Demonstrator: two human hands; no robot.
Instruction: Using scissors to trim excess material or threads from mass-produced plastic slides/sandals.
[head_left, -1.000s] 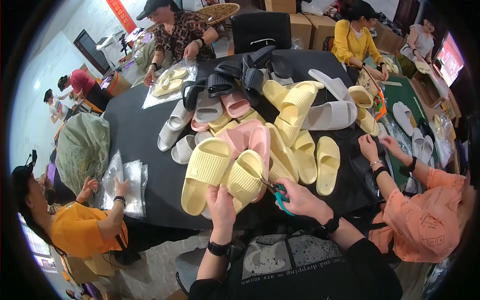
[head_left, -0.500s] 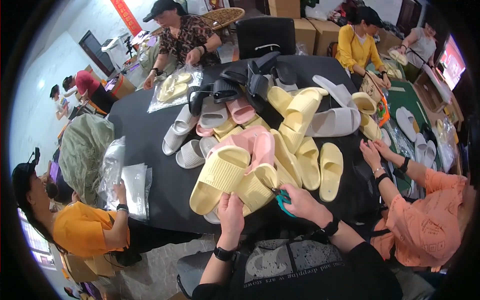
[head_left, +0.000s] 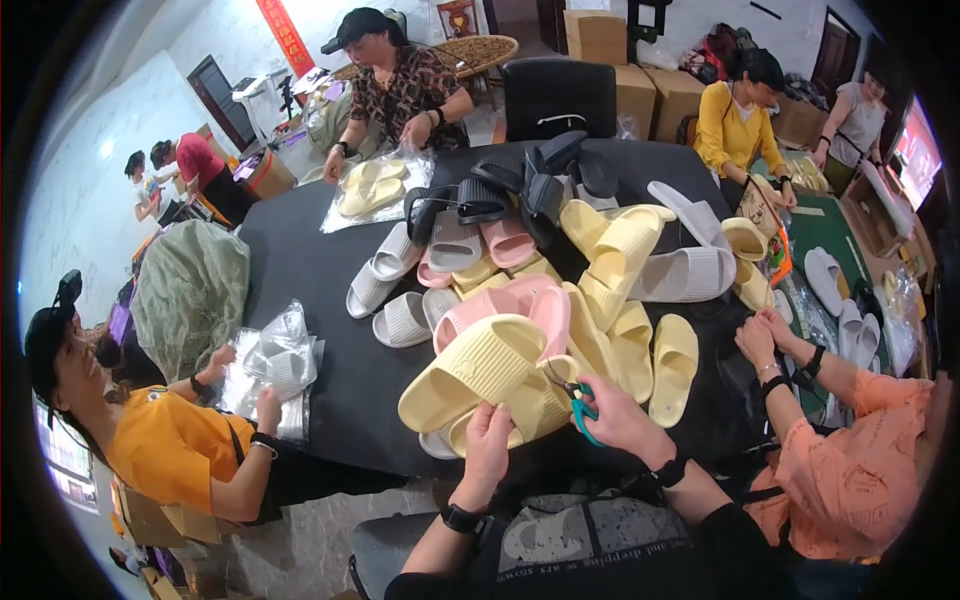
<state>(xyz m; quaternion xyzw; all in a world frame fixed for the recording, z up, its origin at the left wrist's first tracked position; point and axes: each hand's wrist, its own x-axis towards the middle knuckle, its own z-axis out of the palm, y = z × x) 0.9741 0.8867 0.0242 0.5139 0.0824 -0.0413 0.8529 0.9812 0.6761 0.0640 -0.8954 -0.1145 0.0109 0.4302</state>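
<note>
At the near edge of the table my left hand (head_left: 486, 450) is closed on the edge of a yellow slipper (head_left: 470, 372), which is tilted with its ribbed strap facing up. A second yellow slipper (head_left: 532, 408) lies against it, partly covered. My right hand (head_left: 622, 418) is closed around teal-handled scissors (head_left: 584, 412). Their dark blades reach the strap edge of that second slipper; whether they touch it I cannot tell. Just beyond my hands, a pink slipper (head_left: 548, 315) rests in the pile, and a single yellow slipper (head_left: 674, 370) lies to the right.
Grey slippers (head_left: 685, 275) and black slippers (head_left: 490, 200) fill the middle of the black table (head_left: 300, 240). Across it, a person handles a bagged yellow pair (head_left: 372, 190). At left, someone in orange handles a clear bag (head_left: 278, 365). A person in coral (head_left: 840, 460) works close on my right.
The view has shifted, moving the scene right and down. The yellow slipper by my left hand has turned and tilted. The person at left now has both hands at a filled bag.
</note>
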